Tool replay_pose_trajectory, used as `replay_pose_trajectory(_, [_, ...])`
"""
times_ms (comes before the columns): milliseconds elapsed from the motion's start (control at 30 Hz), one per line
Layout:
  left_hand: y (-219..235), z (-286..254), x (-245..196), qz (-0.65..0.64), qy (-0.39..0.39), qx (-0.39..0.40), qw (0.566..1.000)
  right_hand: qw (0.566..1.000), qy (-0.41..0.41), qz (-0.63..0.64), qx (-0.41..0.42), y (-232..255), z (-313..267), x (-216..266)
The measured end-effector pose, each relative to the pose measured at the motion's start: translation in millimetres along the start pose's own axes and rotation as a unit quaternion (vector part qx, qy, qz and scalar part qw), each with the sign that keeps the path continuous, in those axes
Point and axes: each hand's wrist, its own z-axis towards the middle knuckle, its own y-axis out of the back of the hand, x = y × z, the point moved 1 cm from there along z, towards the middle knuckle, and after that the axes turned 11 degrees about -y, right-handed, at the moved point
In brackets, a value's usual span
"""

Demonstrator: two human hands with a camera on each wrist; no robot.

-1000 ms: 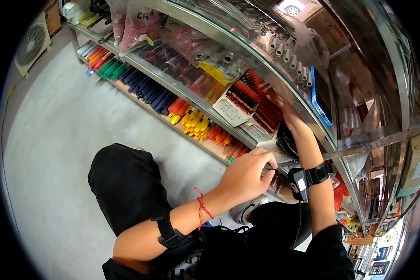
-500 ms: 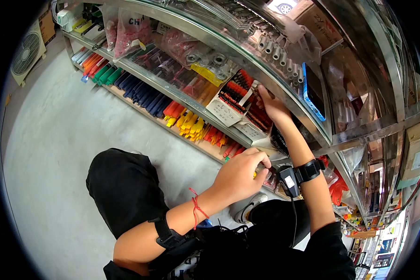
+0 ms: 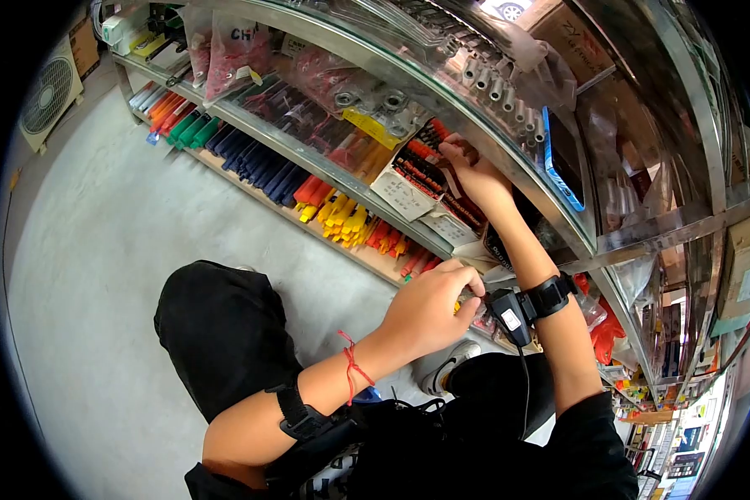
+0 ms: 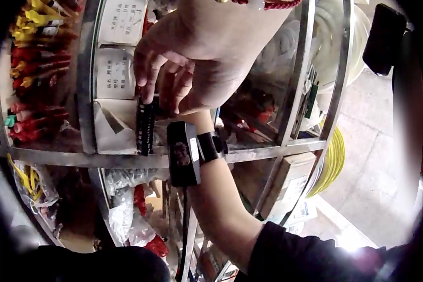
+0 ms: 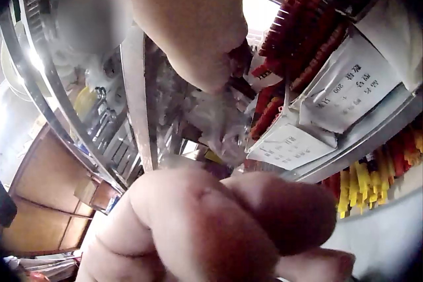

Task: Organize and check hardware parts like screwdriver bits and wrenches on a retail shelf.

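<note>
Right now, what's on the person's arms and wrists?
Both arms are bare below black short sleeves. The left hand has a red string bracelet at the wrist, with white beads in the left wrist view, and a black strap further up. The right hand has a black wristband carrying a small black camera with a white label and cable.

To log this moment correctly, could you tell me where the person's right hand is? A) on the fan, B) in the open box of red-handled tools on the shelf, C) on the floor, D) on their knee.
B: the right hand reaches into the box of red-handled tools on the shelf.
</note>
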Motion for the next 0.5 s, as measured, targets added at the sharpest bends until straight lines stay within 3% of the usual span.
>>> replay_pose_trajectory(67, [0,0,0,0.002,0.004,0.003,1.0,0.995,-0.035,0.064,0.065,1,-2,6])
replay_pose_trajectory(200, [-1,0,1,0.002,0.004,0.003,1.0,0.986,-0.037,0.149,0.069,-21,13,-28])
replay_pose_trajectory(267, [-1,-1,0,0.003,0.005,0.003,1.0,0.964,-0.059,0.223,0.133,8,-9,-2])
replay_pose_trajectory(300, [0,-1,0,0.003,0.006,0.003,1.0,0.97,-0.063,0.203,0.12,4,4,-26])
replay_pose_trajectory(333, [0,-1,0,0.005,0.004,0.003,1.0,0.999,0.001,0.025,0.044,1,19,-62])
replay_pose_trajectory(367, [0,-1,1,0.006,0.002,0.004,1.0,0.985,0.044,-0.157,-0.053,-3,34,-97])
replay_pose_trajectory(400, [-1,-2,2,0.006,0.0,0.005,1.0,0.952,0.105,-0.262,-0.116,7,25,-95])
replay_pose_trajectory(500, [0,-1,-2,0.003,0.007,0.003,1.0,0.992,-0.049,-0.117,0.023,45,-13,-49])
